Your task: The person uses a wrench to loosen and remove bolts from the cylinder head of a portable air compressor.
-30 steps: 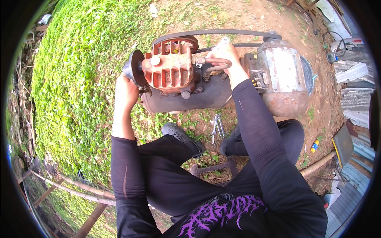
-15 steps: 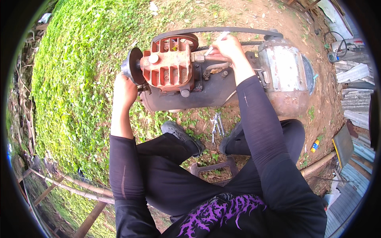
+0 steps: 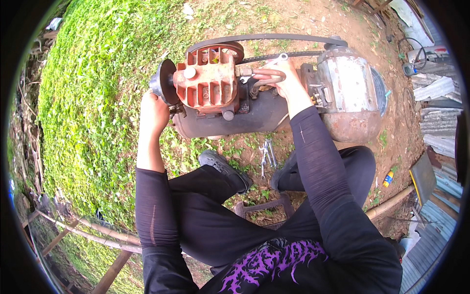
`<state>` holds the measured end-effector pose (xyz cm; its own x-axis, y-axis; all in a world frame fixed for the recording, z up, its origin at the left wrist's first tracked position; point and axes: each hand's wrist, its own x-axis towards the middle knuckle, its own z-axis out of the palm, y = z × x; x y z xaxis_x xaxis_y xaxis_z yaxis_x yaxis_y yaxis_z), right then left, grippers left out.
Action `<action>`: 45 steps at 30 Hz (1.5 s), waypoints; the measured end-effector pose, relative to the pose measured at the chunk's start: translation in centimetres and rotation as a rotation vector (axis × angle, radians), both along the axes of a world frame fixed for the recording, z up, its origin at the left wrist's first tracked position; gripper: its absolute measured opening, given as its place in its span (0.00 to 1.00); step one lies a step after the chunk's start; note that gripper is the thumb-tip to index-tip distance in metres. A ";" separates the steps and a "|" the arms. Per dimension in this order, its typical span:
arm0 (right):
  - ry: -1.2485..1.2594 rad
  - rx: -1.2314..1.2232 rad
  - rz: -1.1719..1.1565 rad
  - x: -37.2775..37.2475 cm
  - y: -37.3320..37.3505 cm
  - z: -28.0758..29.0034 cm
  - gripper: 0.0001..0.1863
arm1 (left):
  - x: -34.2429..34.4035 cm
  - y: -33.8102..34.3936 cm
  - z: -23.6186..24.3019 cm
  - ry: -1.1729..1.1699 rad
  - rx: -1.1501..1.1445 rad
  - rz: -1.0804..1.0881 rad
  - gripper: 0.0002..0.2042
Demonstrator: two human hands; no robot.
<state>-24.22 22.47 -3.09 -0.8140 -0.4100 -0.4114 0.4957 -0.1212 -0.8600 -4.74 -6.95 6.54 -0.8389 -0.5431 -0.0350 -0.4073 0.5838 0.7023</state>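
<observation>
A red finned compressor head (image 3: 208, 81) sits on a dark cylindrical tank (image 3: 220, 122) in front of me. My left hand (image 3: 154, 110) is closed on the lower rim of the black round air filter (image 3: 164, 82) at the head's left side. My right hand (image 3: 289, 84) grips a combination wrench (image 3: 282, 57), its ring end showing above the fingers. The wrench's other end lies at the brass fitting (image 3: 243, 72), where a bent copper pipe (image 3: 274, 73) meets the head. Fingers partly hide the wrench shaft and the pipe.
A drive belt (image 3: 274, 36) runs behind the head to the rusty silver motor (image 3: 348, 83) on the right. Several wrenches (image 3: 268, 154) lie on the ground between my shoes. A yellow-blue container (image 3: 388, 179) and corrugated sheets (image 3: 440, 127) are at the right.
My right hand has come slightly nearer to me, tilting the wrench lower, and its far end now shows at the fitting. My left hand stays on the air filter.
</observation>
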 end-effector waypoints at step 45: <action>0.519 0.554 0.276 -4.3 -3.6 -0.8 0.08 | -0.4 -1.4 -2.7 0.025 -0.039 -0.027 0.20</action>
